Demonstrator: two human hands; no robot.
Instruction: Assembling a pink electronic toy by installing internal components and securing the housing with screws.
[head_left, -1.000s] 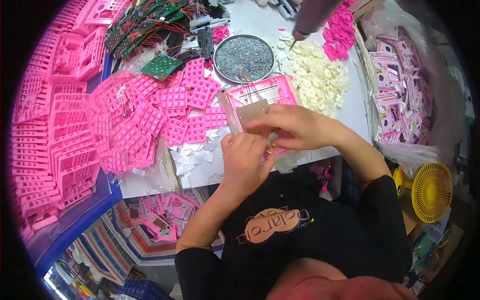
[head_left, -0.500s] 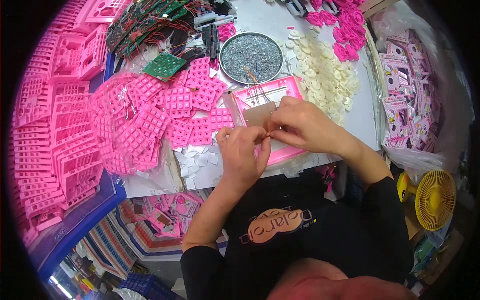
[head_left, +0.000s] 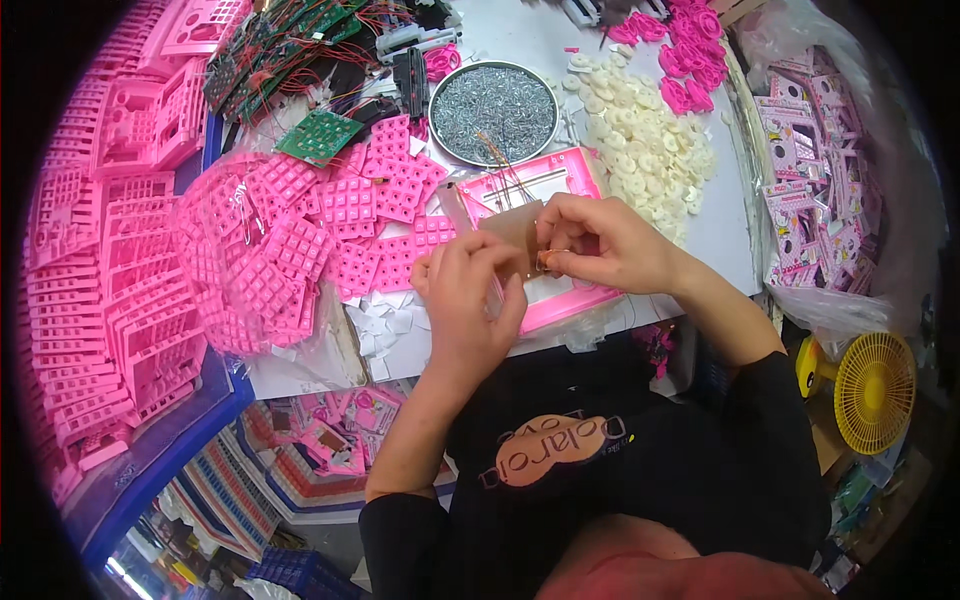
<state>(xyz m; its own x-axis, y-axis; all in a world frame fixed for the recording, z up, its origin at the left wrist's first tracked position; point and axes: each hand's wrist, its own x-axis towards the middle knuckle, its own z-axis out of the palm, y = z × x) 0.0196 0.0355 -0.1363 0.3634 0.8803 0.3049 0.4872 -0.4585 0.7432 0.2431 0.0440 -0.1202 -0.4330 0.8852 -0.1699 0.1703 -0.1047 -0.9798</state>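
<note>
A pink plastic housing (head_left: 565, 313) lies on the table in front of me, with a brown board (head_left: 513, 222) over it. Thin wires (head_left: 503, 172) rise at the board's far edge. My right hand (head_left: 610, 243) is closed in a pinch on a thin orange wire (head_left: 543, 262) beside the board. At the board's left side is my left hand (head_left: 463, 300), its thumb and index finger apart and nothing visible between them. The hands partly cover the housing and the board.
Beyond the housing stands a round tin of screws (head_left: 497, 112). White plastic discs (head_left: 645, 150) lie to its right, pink keypads (head_left: 350, 205) and green circuit boards (head_left: 318, 136) to its left. Pink housings (head_left: 150, 300) are stacked far left. A yellow fan (head_left: 873, 392) stands at the right.
My hands have moved apart from where their fingertips met. The left thumb and index finger have separated, and an orange wire now shows at my right fingertips.
</note>
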